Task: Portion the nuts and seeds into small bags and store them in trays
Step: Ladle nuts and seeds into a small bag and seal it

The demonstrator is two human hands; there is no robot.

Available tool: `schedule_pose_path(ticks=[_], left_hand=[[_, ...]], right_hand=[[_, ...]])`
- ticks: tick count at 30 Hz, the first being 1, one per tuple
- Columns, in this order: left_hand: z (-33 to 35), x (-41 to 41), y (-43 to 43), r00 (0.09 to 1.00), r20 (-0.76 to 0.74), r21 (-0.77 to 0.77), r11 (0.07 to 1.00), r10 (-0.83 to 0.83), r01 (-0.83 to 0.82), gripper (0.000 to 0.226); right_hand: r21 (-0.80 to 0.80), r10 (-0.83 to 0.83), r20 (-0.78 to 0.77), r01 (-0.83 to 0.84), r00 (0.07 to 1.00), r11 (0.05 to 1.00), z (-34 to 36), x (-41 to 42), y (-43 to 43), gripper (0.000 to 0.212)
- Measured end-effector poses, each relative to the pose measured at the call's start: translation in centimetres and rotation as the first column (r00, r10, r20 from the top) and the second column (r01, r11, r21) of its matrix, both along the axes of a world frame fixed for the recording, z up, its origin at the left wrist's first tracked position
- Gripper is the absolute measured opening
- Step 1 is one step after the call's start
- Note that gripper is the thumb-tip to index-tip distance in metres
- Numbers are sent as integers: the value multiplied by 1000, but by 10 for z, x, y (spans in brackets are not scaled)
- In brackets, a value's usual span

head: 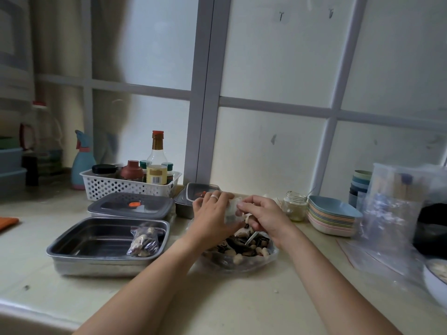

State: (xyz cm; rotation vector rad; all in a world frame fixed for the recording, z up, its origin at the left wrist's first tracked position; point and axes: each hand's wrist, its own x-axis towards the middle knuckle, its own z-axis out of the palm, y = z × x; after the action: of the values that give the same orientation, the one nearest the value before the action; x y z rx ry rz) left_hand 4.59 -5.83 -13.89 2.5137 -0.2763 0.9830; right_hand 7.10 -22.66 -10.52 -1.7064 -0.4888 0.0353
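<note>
A small clear bag (pixel 231 209) is held between both hands above a clear plastic bowl (pixel 254 261) of peanuts and dark seeds. My left hand (pixel 212 213) grips the bag's left side. My right hand (pixel 262 215) pinches its right edge, with a nut or two tucked in the curled fingers. A metal spoon handle (pixel 251 238) pokes out of the nut mix. To the left, an open steel tray (pixel 72 250) holds one filled, sealed bag (pixel 144 241).
A lidded steel tray (pixel 130 205) sits behind the open one, another small steel box (pixel 186 201) behind my left hand. A white basket of bottles (pixel 104 186) stands at the back left. A glass jar (pixel 295 206), stacked pastel dishes (pixel 331 218) and loose plastic bags (pixel 387 213) lie right.
</note>
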Motion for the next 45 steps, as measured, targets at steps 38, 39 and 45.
schedule_pose_path(ticks=[38, 39, 45], left_hand=[[19, -26, 4, 902, -401, -280, 917, 156, -284, 32], [19, -27, 3, 896, -412, -270, 917, 166, -294, 34], [13, -30, 4, 799, -533, -104, 915, 280, -390, 47]], right_hand=[[-303, -475, 344, 575, 810, 760, -25, 40, -46, 29], [-253, -500, 369, 602, 783, 757, -20, 37, -45, 37], [34, -521, 95, 520, 848, 853, -9, 36, -33, 63]])
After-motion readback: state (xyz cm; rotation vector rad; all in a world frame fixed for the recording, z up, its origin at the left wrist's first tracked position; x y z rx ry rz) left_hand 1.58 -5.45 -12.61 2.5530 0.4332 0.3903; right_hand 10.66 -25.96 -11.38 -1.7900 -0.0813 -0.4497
